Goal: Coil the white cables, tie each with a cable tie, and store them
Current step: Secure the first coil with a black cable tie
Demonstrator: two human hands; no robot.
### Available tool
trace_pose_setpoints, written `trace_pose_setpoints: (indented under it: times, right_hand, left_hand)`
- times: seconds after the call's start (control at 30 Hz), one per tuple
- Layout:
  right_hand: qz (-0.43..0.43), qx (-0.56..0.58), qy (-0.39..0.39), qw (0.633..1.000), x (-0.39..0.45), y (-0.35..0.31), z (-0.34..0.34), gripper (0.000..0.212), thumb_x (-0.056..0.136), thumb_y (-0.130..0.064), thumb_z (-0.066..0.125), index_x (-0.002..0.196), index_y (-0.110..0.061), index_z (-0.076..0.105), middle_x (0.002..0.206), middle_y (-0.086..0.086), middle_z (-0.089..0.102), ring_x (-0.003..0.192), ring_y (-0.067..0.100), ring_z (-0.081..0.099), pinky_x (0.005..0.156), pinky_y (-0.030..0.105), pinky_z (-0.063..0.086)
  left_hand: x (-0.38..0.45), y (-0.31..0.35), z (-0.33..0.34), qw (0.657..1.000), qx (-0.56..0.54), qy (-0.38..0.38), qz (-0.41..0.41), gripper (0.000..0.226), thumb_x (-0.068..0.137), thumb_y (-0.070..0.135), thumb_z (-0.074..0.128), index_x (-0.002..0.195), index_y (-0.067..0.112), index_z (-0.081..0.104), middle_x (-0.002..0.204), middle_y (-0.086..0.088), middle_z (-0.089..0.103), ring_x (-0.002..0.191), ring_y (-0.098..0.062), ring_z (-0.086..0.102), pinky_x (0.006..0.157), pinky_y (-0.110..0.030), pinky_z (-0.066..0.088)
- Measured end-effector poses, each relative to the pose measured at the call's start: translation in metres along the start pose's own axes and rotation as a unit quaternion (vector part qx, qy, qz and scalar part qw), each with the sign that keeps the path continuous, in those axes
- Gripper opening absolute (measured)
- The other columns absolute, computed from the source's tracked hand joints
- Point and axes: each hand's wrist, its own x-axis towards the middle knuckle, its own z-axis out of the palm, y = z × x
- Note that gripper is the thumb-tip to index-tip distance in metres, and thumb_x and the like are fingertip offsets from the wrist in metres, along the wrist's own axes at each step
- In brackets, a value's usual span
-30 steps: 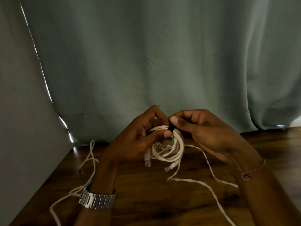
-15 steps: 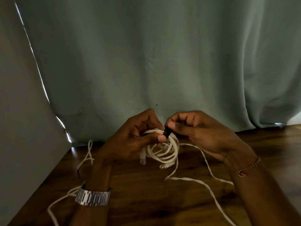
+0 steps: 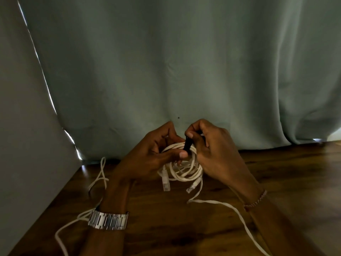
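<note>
A coiled white cable [image 3: 186,169] hangs between my hands just above the wooden table [image 3: 184,228]; two of its plugs dangle below the coil. My left hand [image 3: 147,154] grips the coil's left side, thumb pressed across the top strands. My right hand [image 3: 212,154] pinches a black cable tie [image 3: 187,144] that wraps over the top of the coil. A second loose white cable [image 3: 238,215] trails across the table to the lower right. Another loose white cable [image 3: 97,182] lies on the left, partly hidden by my left forearm.
A grey-green curtain [image 3: 184,71] hangs right behind the table's far edge. A pale wall [image 3: 22,145] closes off the left side. Bare wood stretches to the right of my hands.
My right hand has turned upright and lifted the black tie higher over the coil. Both hands and the coil sit a little closer together.
</note>
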Motion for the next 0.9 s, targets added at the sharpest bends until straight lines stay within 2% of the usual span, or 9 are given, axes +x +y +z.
trace_pose_setpoints:
  times: [0.13,0.23,0.3,0.4,0.53,0.6,0.7,0.8,0.9]
  right_hand:
    - [0.013,-0.048,0.068,0.996,-0.003,0.0,0.014,0.009,0.096,-0.005,0.057,0.099,-0.014,0.058,0.093,-0.001,0.063,0.076,0.006,0.059,0.056,0.011,0.043]
    - [0.029,-0.058,0.084,0.994,-0.005,-0.002,0.023,0.01,0.096,-0.007,0.059,0.102,-0.015,0.056,0.097,0.0,0.062,0.084,0.009,0.061,0.06,0.008,0.044]
    - [0.021,-0.026,0.067,0.997,-0.004,-0.004,0.022,0.006,0.099,-0.012,0.057,0.1,-0.017,0.057,0.095,-0.002,0.064,0.076,0.002,0.061,0.057,0.006,0.043]
    - [0.019,0.044,0.035,0.998,0.001,-0.006,0.008,0.007,0.1,-0.022,0.058,0.1,-0.02,0.065,0.092,-0.011,0.067,0.068,-0.007,0.062,0.057,0.011,0.047]
    - [0.089,0.137,-0.064,0.984,0.003,-0.005,-0.01,0.015,0.097,-0.034,0.06,0.107,-0.03,0.071,0.101,-0.011,0.074,0.089,0.005,0.071,0.082,0.031,0.06]
    - [0.128,0.2,-0.12,0.964,0.003,-0.006,-0.016,0.019,0.097,-0.03,0.059,0.108,-0.024,0.073,0.097,-0.005,0.077,0.09,0.011,0.074,0.084,0.031,0.061]
    - [0.152,0.247,-0.128,0.948,0.003,-0.003,-0.022,0.015,0.095,-0.018,0.062,0.103,-0.013,0.074,0.092,0.004,0.078,0.09,0.021,0.074,0.082,0.03,0.061]
    - [0.137,0.235,-0.147,0.951,0.004,0.001,-0.024,0.013,0.095,-0.015,0.061,0.101,-0.012,0.073,0.09,0.003,0.077,0.085,0.018,0.075,0.077,0.026,0.061]
    - [0.067,0.107,-0.118,0.985,0.004,0.002,-0.021,0.011,0.097,-0.022,0.061,0.098,-0.021,0.072,0.087,-0.006,0.075,0.081,0.006,0.072,0.073,0.021,0.059]
  left_hand:
    - [0.003,-0.004,0.0,1.0,0.015,0.0,0.0,0.025,0.086,0.014,0.074,0.085,0.026,0.052,0.081,-0.017,0.068,0.073,-0.017,0.065,0.063,-0.028,0.051]
    - [0.001,-0.007,-0.002,1.0,0.006,-0.003,-0.002,0.024,0.088,0.016,0.072,0.084,0.028,0.052,0.079,-0.011,0.067,0.074,-0.018,0.063,0.064,-0.033,0.049]
    - [-0.001,-0.007,-0.006,1.0,-0.012,0.004,-0.001,0.024,0.087,0.018,0.073,0.083,0.03,0.053,0.082,-0.005,0.07,0.077,-0.02,0.066,0.068,-0.037,0.052]
    - [-0.002,-0.005,-0.007,0.999,-0.037,0.028,0.006,0.021,0.086,0.015,0.072,0.084,0.02,0.051,0.083,-0.004,0.071,0.076,-0.017,0.068,0.068,-0.029,0.055]
    - [-0.002,-0.004,-0.007,0.999,-0.037,0.018,0.012,0.02,0.087,0.01,0.068,0.085,0.014,0.048,0.083,-0.006,0.069,0.076,-0.015,0.067,0.068,-0.026,0.055]
    - [-0.003,-0.004,-0.006,0.999,-0.03,0.011,0.012,0.02,0.087,0.009,0.068,0.086,0.012,0.048,0.083,-0.003,0.069,0.075,-0.014,0.067,0.067,-0.025,0.054]
    - [-0.003,-0.003,-0.005,0.999,-0.037,0.007,0.009,0.018,0.087,0.009,0.068,0.087,0.015,0.051,0.083,-0.003,0.07,0.076,-0.014,0.067,0.068,-0.026,0.054]
    - [-0.004,-0.003,-0.005,0.999,-0.037,0.01,-0.002,0.02,0.085,0.009,0.07,0.089,0.008,0.051,0.082,-0.004,0.07,0.074,-0.014,0.067,0.067,-0.026,0.055]
    - [-0.004,-0.004,-0.005,0.999,-0.041,0.009,-0.014,0.02,0.084,0.011,0.07,0.092,0.008,0.052,0.082,-0.004,0.072,0.074,-0.014,0.069,0.067,-0.024,0.055]
